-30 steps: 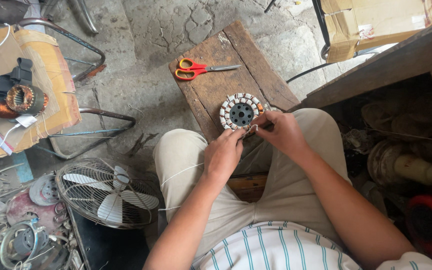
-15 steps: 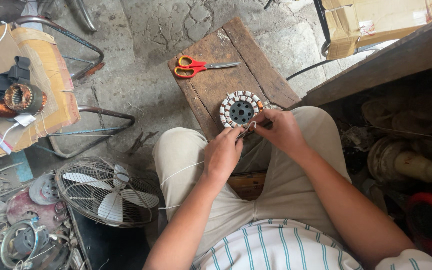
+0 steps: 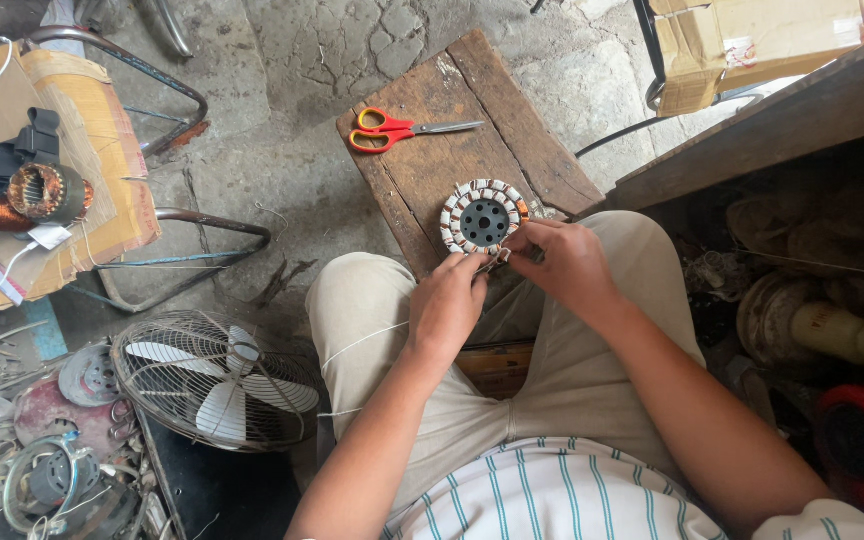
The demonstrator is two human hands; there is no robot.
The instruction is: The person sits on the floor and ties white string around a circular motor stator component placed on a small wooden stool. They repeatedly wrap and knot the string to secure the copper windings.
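A round motor stator (image 3: 483,217) with white-wrapped coils and a dark hub lies on a worn wooden board (image 3: 462,160) in front of my knees. My left hand (image 3: 448,302) pinches at its near edge, fingers closed on what looks like thin wire leads. My right hand (image 3: 564,262) is closed on the stator's right near side, fingertips meeting the left hand's. What sits between the fingertips is too small to make out. Red-handled scissors (image 3: 397,130) lie on the board beyond the stator.
A fan guard with blades (image 3: 214,380) lies on the floor at my left knee. A cardboard-topped metal stool (image 3: 72,170) carries a copper-wound motor part (image 3: 47,193). Motor scrap is piled at bottom left. A wooden bench edge (image 3: 772,120) and cluttered shelf stand right.
Both hands have shifted slightly at the stator's near edge; my right hand moved a little to the right. The stator and scissors stay put.
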